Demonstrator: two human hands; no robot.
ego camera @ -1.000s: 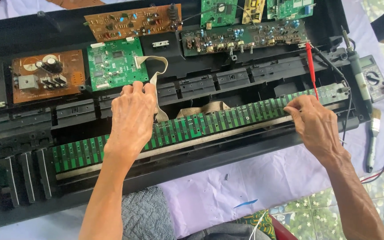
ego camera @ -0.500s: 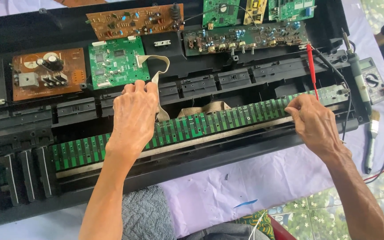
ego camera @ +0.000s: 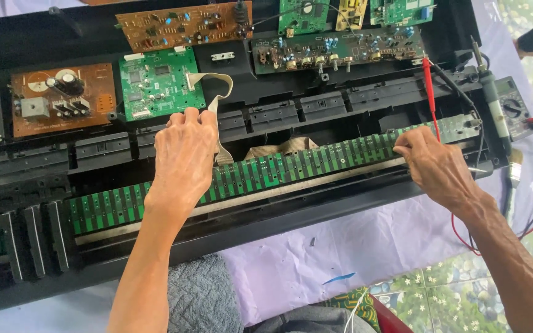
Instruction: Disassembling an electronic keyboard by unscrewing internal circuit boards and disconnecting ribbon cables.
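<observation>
An opened black keyboard chassis lies across the view. A long green key-contact circuit board runs along it from lower left to upper right. My left hand rests on the board's middle part, fingers curled over its far edge beside a beige ribbon cable. My right hand grips the board near its right end, next to a red probe. Both hands hold the board's upper edge.
Several circuit boards sit in the chassis: a brown one at left, a green one, another brown one above, a dark one. A multimeter with red leads and a soldering iron lie right. Purple cloth underneath.
</observation>
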